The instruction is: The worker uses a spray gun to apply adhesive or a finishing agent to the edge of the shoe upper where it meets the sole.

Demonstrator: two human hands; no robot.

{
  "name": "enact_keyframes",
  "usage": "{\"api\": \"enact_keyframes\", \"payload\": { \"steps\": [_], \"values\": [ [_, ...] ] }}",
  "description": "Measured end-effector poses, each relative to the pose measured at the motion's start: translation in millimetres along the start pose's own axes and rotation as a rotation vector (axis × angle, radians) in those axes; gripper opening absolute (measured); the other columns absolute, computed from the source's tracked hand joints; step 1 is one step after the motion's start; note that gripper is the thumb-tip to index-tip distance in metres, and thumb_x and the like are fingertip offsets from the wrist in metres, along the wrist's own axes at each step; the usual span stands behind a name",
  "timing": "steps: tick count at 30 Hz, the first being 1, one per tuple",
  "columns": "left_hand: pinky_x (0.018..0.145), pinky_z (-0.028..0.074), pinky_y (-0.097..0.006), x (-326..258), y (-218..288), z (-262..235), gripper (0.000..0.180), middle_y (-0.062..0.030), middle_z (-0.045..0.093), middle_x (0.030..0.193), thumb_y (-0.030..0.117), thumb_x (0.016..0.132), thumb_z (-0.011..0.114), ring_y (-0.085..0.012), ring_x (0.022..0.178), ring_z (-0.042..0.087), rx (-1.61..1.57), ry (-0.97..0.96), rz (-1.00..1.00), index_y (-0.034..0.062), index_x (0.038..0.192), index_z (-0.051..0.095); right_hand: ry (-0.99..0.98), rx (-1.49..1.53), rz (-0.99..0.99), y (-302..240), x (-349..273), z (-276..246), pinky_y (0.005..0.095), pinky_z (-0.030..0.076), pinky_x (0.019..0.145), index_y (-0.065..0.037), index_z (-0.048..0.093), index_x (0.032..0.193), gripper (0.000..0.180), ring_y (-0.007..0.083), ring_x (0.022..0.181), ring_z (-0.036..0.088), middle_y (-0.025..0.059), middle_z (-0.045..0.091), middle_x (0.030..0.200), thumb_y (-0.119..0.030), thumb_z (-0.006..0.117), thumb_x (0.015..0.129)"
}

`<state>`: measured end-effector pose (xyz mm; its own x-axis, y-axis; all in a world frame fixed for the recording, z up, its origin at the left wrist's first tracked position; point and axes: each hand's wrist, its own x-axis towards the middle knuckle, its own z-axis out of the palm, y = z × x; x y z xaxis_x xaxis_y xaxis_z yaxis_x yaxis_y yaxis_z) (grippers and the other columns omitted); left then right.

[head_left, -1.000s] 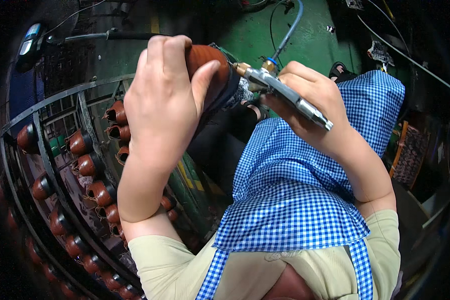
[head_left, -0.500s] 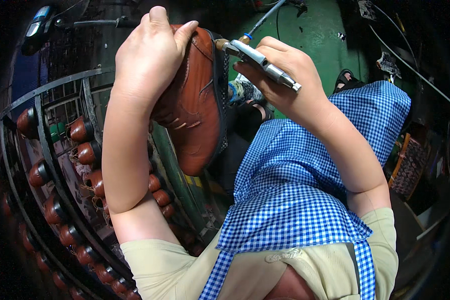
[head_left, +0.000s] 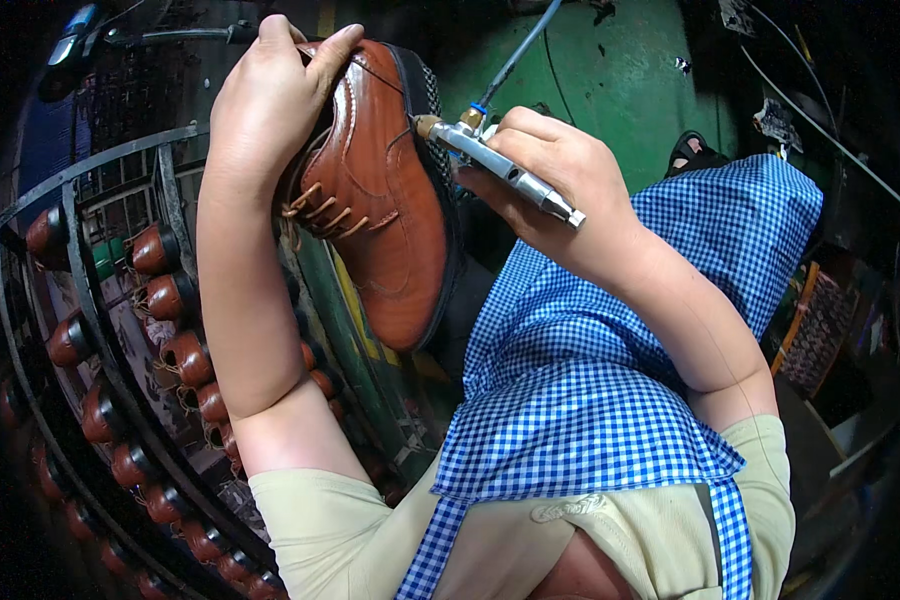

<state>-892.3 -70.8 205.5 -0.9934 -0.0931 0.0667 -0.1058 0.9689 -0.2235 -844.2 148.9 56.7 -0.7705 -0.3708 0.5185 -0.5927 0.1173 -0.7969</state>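
Observation:
A glossy brown leather lace-up shoe point(head_left: 380, 200) hangs toe down in front of me, its dark sole edge turned to the right. My left hand point(head_left: 275, 90) grips it by the heel and collar, thumb over the top edge. Orange-brown laces cross its front. In my right hand point(head_left: 560, 175) is a small metal spray gun point(head_left: 515, 175), my fingers wrapped round its body. The brass nozzle points left, close beside the sole edge; whether it touches, I cannot tell. From the gun's brass fitting a grey air hose point(head_left: 520, 52) runs up and away.
On the left stands a black metal rack point(head_left: 90, 290) bearing rows of brown shoes point(head_left: 155, 248). A blue checked apron point(head_left: 590, 420) covers my front and lap. Green floor point(head_left: 620, 80) lies beyond my hands. A patterned block with a wooden edge point(head_left: 820, 320) stands at the right.
The shoe has turned, showing more of its laced upper and less of its sole. My left hand has shifted slightly left; the spray gun has moved a little down and left with my right hand.

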Motion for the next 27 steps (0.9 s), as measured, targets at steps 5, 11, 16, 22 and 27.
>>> {"api": "enact_keyframes", "payload": {
  "steps": [5,11,16,22,27],
  "values": [
    [0.085,0.057,-0.046,-0.3,-4.8,-0.7,0.075,-0.0276,0.074,0.103,0.068,0.092,0.067,-0.0416,0.1,0.073,-0.082,0.006,-0.06,-0.0046,0.111,0.064,0.0,0.041,-0.038,-4.9,-11.5,-3.2,0.0362,0.053,0.061,-0.006,0.069,0.093,0.018,0.0259,0.07,0.064,0.0083,0.062,0.082,-0.013,0.083,0.085],
    [0.085,0.053,-0.032,-62.6,-24.0,12.7,0.068,-0.0106,0.061,0.121,0.054,0.103,0.063,-0.0173,0.102,0.063,-0.911,0.325,-0.194,0.0012,0.143,0.049,-0.036,0.006,0.011,-8.4,-22.0,-7.2,0.0373,0.058,0.066,-0.01,0.068,0.089,0.021,0.0268,0.079,0.069,0.0058,0.063,0.088,-0.021,0.083,0.08],
    [0.094,0.048,-0.03,-197.7,-27.4,31.9,0.03,-0.0068,0.057,0.114,0.011,0.106,0.059,-0.0149,0.101,0.058,-0.995,0.142,-0.39,0.0037,0.134,0.051,-0.011,0.031,0.002,-5.5,-24.2,-3.7,0.0367,0.058,0.065,-0.009,0.068,0.089,0.02,0.026,0.079,0.069,0.0057,0.063,0.087,-0.021,0.083,0.081],
    [0.1,0.048,-0.033,-256.2,-14.1,26.4,0.041,-0.0093,0.059,0.117,-0.008,0.087,0.067,-0.02,0.111,0.06,-0.866,-0.106,-0.256,0.0019,0.125,0.058,-0.017,0.065,0.002,-2.2,-26.9,1.1,0.0365,0.057,0.065,-0.01,0.067,0.088,0.02,0.0264,0.078,0.068,0.006,0.063,0.087,-0.02,0.083,0.081],
    [0.094,0.053,-0.037,-242.3,-6.2,10.8,0.052,-0.0128,0.062,0.11,-0.012,0.079,0.073,-0.0294,0.104,0.065,-0.623,-0.147,-0.001,0.0055,0.127,0.062,-0.08,0.07,0.002,-1.4,-27.4,-9.5,0.0378,0.058,0.066,-0.01,0.068,0.089,0.019,0.0268,0.078,0.068,0.0063,0.064,0.087,-0.021,0.082,0.083]
  ]
}}
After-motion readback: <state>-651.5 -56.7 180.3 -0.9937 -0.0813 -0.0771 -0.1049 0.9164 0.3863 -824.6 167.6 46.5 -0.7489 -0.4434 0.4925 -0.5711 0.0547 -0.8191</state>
